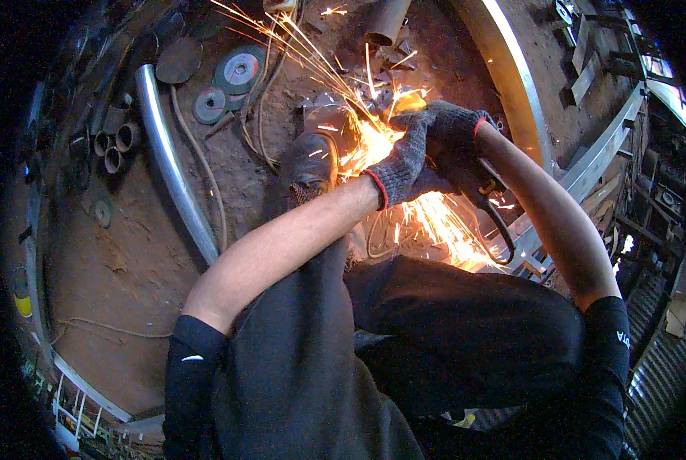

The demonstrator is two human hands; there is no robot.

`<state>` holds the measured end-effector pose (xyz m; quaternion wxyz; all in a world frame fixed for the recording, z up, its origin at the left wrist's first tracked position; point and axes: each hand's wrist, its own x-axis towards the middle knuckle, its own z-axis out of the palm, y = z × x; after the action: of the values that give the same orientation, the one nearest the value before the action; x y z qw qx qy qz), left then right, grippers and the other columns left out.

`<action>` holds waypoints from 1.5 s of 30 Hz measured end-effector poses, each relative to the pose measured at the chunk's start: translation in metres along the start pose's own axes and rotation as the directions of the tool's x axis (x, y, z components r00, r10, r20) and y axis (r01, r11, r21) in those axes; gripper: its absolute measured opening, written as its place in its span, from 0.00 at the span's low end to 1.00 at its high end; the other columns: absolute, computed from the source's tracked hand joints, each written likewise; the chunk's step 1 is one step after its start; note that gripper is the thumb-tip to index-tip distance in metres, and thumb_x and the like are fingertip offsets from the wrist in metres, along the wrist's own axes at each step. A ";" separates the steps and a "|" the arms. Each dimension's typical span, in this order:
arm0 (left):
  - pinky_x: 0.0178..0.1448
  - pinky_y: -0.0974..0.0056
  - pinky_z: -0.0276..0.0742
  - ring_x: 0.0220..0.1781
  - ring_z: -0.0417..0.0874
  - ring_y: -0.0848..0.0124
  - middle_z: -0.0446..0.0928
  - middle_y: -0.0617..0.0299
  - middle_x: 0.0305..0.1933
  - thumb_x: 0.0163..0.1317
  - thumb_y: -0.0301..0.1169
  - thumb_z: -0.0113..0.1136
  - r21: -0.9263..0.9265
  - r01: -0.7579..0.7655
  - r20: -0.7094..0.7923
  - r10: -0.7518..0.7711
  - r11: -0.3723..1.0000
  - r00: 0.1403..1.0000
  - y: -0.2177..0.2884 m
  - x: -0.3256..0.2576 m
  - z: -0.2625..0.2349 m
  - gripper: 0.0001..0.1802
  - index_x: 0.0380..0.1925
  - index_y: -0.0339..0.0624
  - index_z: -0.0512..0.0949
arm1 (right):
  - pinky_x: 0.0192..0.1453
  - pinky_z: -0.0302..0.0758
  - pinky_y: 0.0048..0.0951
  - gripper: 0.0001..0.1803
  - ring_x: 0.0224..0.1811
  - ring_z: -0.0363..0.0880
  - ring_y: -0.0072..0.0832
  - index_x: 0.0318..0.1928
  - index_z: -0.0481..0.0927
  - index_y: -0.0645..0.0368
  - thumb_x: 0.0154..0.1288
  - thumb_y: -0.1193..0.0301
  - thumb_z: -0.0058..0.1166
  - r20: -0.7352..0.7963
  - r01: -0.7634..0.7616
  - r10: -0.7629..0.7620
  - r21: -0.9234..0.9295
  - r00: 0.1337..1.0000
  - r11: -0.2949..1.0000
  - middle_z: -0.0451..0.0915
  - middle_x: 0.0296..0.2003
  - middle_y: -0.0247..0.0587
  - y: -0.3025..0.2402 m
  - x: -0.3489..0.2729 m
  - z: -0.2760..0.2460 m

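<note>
Bare brown earth (pixel 128 261) makes the workshop floor. Gloved fingers of the left hand (pixel 401 165) curl closed over the front of an angle grinder (pixel 466 180), mostly hidden; the gloved right hand (pixel 454 130) wraps tightly round its body just beside the left. Sparks (pixel 358 142) fan away from the grinder, over a piece of metal sheet (pixel 328 115) pinned by a dark shoe (pixel 310 161). Farther left of the grinder lie grinding discs (pixel 236 73), a bent pipe (pixel 170 165) and short tube offcuts (pixel 113 146).
</note>
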<state>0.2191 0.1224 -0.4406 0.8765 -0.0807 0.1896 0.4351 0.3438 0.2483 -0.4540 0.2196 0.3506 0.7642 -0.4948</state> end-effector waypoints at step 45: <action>0.66 0.29 0.74 0.67 0.77 0.47 0.76 0.53 0.66 0.72 0.64 0.44 -0.024 0.042 0.126 -0.039 0.999 0.991 -0.003 0.007 -0.012 0.34 0.64 0.52 0.73 | 0.51 0.80 0.33 0.15 0.42 0.81 0.20 0.48 0.87 0.60 0.64 0.66 0.64 0.006 -0.246 0.247 -0.035 0.969 0.969 0.89 0.42 0.35 0.023 0.013 0.004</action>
<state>0.2220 0.1221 -0.4545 0.8942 -0.0686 0.1265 0.4238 0.3527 0.2554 -0.4784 0.2891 0.4365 0.7220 -0.4523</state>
